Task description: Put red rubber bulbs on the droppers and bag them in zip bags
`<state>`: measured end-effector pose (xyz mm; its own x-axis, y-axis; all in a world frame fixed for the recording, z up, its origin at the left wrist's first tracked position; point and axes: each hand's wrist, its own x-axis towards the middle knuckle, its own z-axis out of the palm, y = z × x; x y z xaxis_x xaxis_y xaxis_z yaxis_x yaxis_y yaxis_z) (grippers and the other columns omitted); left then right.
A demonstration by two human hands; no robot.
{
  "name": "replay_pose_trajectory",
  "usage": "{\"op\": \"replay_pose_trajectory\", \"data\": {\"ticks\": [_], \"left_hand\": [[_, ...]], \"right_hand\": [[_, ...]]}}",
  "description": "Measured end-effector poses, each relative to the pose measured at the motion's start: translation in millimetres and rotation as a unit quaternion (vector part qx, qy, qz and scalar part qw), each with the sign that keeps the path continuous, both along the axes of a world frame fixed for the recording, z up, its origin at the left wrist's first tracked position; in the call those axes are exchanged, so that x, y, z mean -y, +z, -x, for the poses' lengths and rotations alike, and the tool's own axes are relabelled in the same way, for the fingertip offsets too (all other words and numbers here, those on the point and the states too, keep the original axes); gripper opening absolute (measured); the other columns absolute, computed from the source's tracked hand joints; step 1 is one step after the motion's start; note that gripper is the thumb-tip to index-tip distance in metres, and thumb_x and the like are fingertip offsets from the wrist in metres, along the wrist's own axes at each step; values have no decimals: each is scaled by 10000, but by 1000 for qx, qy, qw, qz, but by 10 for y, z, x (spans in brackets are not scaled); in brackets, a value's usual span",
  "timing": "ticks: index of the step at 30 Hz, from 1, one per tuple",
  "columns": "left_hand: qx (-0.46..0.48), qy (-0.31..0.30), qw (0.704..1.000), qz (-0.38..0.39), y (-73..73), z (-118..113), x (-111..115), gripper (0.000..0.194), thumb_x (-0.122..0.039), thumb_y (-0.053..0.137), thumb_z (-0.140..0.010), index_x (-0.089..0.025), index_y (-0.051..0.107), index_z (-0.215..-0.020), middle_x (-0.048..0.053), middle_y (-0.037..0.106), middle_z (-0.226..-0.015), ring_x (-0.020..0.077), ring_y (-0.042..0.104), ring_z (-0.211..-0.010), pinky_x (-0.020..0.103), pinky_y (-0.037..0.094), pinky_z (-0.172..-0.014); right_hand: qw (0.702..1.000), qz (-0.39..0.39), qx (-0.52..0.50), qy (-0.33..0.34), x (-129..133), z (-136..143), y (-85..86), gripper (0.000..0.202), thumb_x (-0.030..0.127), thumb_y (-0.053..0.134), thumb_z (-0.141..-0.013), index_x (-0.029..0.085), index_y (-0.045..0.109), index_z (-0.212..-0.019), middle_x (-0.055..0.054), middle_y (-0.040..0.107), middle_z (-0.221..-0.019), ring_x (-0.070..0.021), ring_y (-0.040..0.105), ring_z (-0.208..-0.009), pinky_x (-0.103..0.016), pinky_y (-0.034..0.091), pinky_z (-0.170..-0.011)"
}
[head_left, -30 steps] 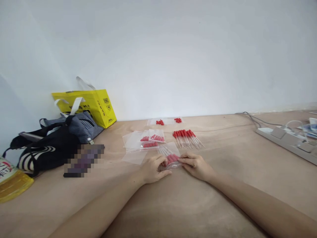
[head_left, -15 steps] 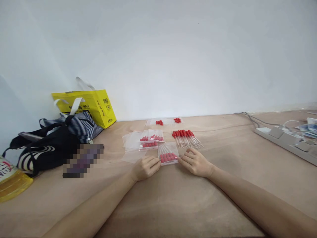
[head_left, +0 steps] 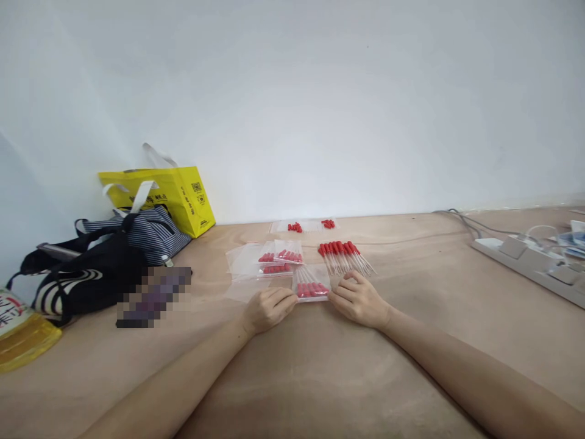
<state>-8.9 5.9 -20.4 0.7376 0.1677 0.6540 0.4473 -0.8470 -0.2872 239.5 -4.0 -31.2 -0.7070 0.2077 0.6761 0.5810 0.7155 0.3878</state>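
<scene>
A clear zip bag [head_left: 311, 283] with several red-bulbed glass droppers inside lies between my hands, bulbs toward me. My left hand [head_left: 270, 310] pinches its near left corner, and my right hand [head_left: 361, 301] pinches the near right corner. Just beyond my right hand is a row of loose droppers [head_left: 343, 257], red bulbs pointing away and thin tips toward me. Filled bags [head_left: 276, 268] of the same droppers overlap to the left, on top of flat clear bags [head_left: 243, 261].
Near the wall lie small red bulbs [head_left: 295, 227] on clear plastic with thin tubes. On the left stand a yellow bag [head_left: 197, 204], a striped bag [head_left: 153, 231], a black bag [head_left: 91, 274] and a bottle of yellow liquid [head_left: 27, 338]. A power strip [head_left: 525, 262] with cables is at right.
Both hands keep their grip on the bag's near corners. The bag's near edge seems slightly raised and narrower than before. The other things stay in place; the view has shifted slightly.
</scene>
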Motion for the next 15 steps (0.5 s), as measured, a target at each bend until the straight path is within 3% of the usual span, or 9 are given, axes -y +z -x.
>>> {"op": "replay_pose_trajectory", "data": {"ticks": [5,10,15], "left_hand": [[38,8,993,112,29,7,-14,128,-135,452,-806,-167,576,-806,55,631,-800,126,599,-749,232,491,-683],[71,-24,957,281,63,-39,-58,142,-123,422,-802,-155,555,-764,71,626,-852,132,591,-805,242,486,-686],[72,-21,936,343,24,-102,-64,119,-155,449,-799,-155,566,-777,42,649,-788,125,601,-740,240,474,-679]], "right_hand": [[999,20,-43,-10,0,16,14,249,125,415,-833,168,571,-644,3,511,-543,-111,440,-574,-293,324,-678],[994,81,-64,-17,7,51,22,222,209,434,-846,174,601,-704,-12,558,-593,-125,480,-627,-300,308,-689],[979,170,-111,-12,59,198,2,155,282,490,-825,201,622,-820,-16,615,-714,-129,500,-697,-293,280,-679]]}}
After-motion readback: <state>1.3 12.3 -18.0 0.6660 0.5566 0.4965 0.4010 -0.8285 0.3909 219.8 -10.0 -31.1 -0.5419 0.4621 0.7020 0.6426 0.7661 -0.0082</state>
